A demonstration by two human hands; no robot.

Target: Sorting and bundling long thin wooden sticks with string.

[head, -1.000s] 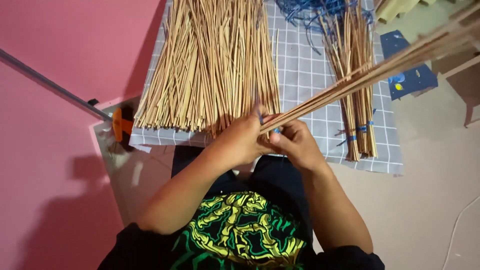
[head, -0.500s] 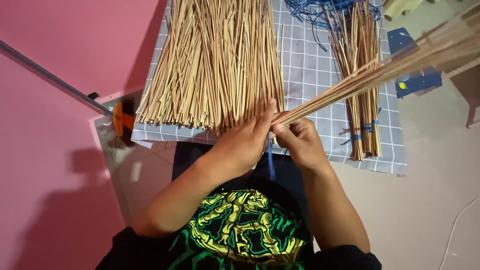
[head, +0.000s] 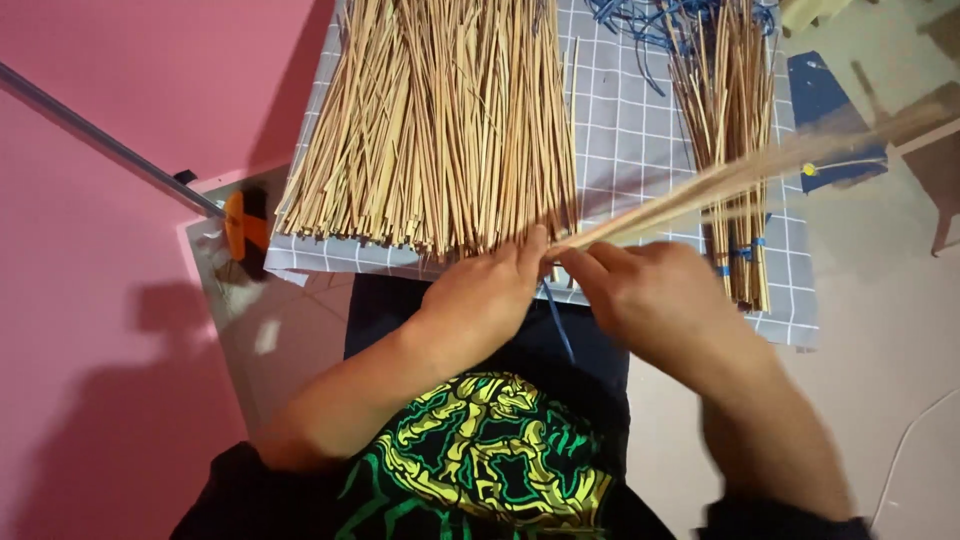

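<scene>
Hands at lower centre of frame: left hand (head: 480, 300) and right hand (head: 650, 300) both closed in a tight grip on the near end of a thin bundle of sticks (head: 720, 180), slanting blurred to upper right. Blue cord (head: 558, 320) hanging between wrists, seemingly not yet tied. Beyond, on checked cloth (head: 630, 140): large loose stick pile (head: 440, 120) unbundled; smaller bundle (head: 735, 130) at upper right, already banded blue.

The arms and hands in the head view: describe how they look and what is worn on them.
Both forearms are bare, as are the left hand and right hand: no gloves, rings, watch or bands show. Black sleeves cover the upper arms, from a black shirt with a green and yellow print on the chest.
</scene>
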